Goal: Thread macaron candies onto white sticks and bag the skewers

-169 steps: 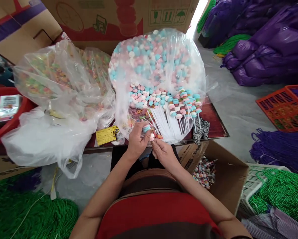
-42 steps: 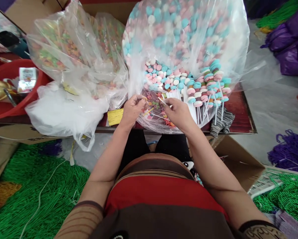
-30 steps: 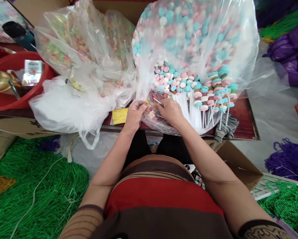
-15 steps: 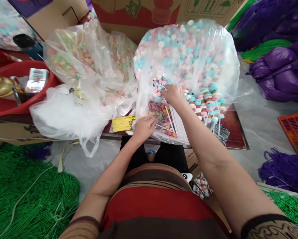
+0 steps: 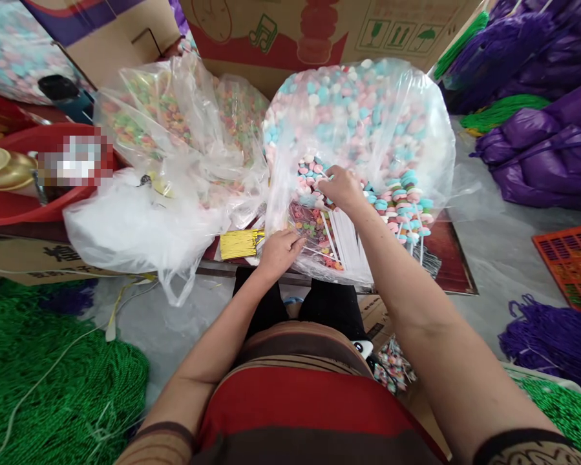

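My right hand (image 5: 343, 188) is closed on a thin white lollipop stick (image 5: 326, 174), its tip among pink, blue and white candies (image 5: 310, 169) at the mouth of a clear bag. Lower left, my left hand (image 5: 281, 250) is closed with its fingertips round another white stick (image 5: 314, 250), which points right. Beneath it lie small ring candies (image 5: 314, 223) in clear plastic. White sticks (image 5: 344, 239) lie in a bundle between the hands. Right of my right wrist are finished skewers (image 5: 406, 210) of stacked pink, blue and white candies.
A big bag of pastel candies (image 5: 348, 103) fills the back of the table. Left of it stand bags of orange and green candies (image 5: 145, 110), a crumpled white plastic bag (image 5: 135, 206), gold twist ties (image 5: 239, 244) and a red basin (image 5: 77, 129). A cardboard box (image 5: 280, 39) stands behind.
The camera view has shifted slightly, so the table's contents sit a little lower in view. Both hands keep nearly the same places and grips.
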Motion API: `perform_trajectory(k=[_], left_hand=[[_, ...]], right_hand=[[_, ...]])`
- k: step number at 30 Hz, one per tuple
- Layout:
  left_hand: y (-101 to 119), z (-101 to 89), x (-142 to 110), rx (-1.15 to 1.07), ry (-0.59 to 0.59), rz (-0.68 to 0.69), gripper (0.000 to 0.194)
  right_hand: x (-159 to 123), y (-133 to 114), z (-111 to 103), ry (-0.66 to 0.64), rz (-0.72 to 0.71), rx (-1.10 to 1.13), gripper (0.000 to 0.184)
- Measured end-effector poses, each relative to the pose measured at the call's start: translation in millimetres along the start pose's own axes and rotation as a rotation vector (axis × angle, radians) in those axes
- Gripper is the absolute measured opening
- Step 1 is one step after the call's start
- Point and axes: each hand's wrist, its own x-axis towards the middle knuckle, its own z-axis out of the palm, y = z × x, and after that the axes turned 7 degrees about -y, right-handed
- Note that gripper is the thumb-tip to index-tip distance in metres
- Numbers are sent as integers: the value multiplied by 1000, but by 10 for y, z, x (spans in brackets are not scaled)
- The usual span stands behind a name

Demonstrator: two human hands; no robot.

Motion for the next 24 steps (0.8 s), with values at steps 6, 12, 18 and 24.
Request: perform_trajectory(k=[6,12,18,24], left_hand=[[85,-116,120,-831,89,-199,36],[414,-261,140,-1143,46,-180,38],[565,-309,-37,-1308,37,-230,35],[629,-321,-74,-1276,16,-242,38]], right_hand=[[-513,-17,-177,-36,-191,269,22],[-1178,-8,-34,-124,-267,528,27],[-1395,132,24,-162,-204,1023,21],[-1551,52,76,-194,-88,1270,22]])
